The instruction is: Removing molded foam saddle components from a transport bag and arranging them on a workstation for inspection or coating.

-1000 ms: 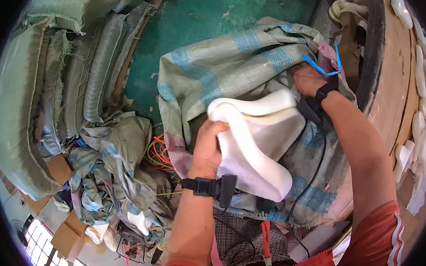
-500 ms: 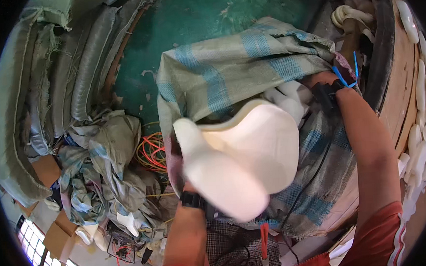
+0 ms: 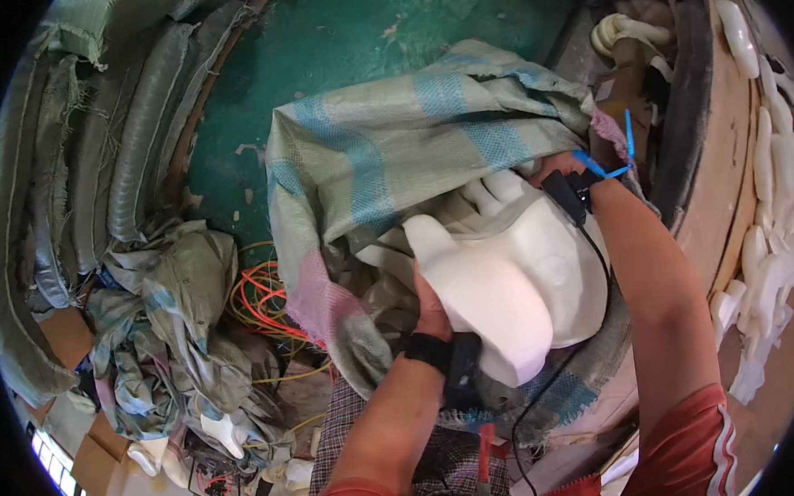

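My left hand grips the left edge of a smooth white moulded piece, broad and curved, its exact kind unclear. Some of its fingers are hidden behind the piece. This piece lies in front of another large white moulded piece, at the mouth of a grey-green woven sack with blue stripes. My right hand is at the sack's right rim, beside the rounded white lobes of further pieces. The sack and pieces hide most of its fingers, so its hold cannot be made out.
Stuffed woven sacks line the left, with a crumpled sack below them. Orange and yellow cords lie beside the open sack. On the right, a wooden ledge carries many white pieces. A black cable hangs near my right arm.
The white piece in my left hand has moved right and turned, against the other white piece. My left hand now shows along its edge. The whole view has shifted slightly.
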A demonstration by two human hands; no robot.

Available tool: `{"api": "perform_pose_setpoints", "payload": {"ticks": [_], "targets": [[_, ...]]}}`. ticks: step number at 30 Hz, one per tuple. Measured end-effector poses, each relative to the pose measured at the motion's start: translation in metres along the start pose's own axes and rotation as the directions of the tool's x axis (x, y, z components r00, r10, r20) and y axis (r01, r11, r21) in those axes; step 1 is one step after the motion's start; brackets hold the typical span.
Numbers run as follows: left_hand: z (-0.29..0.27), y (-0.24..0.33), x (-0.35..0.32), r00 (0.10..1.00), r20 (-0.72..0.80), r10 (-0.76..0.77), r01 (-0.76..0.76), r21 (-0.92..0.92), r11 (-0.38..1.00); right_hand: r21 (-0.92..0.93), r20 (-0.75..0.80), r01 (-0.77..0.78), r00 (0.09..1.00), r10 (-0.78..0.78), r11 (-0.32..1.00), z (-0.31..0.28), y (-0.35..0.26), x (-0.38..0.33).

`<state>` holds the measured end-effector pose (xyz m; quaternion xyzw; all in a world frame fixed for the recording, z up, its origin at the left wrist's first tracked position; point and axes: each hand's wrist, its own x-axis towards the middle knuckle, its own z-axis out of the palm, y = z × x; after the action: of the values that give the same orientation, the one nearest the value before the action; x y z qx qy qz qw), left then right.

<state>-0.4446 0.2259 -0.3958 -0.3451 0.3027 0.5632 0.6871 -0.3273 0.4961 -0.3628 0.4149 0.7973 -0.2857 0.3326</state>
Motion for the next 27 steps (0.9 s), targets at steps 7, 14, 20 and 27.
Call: {"api": "perform_pose_setpoints", "payload": {"ticks": [7,14,20,27], "targets": [[0.038,0.032,-0.088,0.965,0.261,-0.007,-0.003,0.038,0.999,0.198,-0.229,0.166,0.966,-0.119,0.966,-0.076,-0.022,-0.068],[0.036,0.086,-0.244,0.905,0.424,-0.015,-0.125,0.300,0.946,0.290,-0.446,0.292,0.884,-0.141,0.911,-0.136,-0.089,-0.219],[0.177,0.043,-0.247,0.798,0.551,-0.243,-0.135,0.557,0.820,0.513,-0.815,0.547,0.552,0.176,0.661,-0.117,-0.086,-0.371],[0.328,-0.201,-0.282,0.366,0.413,-0.834,-0.059,0.904,0.423,0.486,-0.836,0.480,0.014,0.548,0.730,-0.029,-0.088,-0.599]]}}
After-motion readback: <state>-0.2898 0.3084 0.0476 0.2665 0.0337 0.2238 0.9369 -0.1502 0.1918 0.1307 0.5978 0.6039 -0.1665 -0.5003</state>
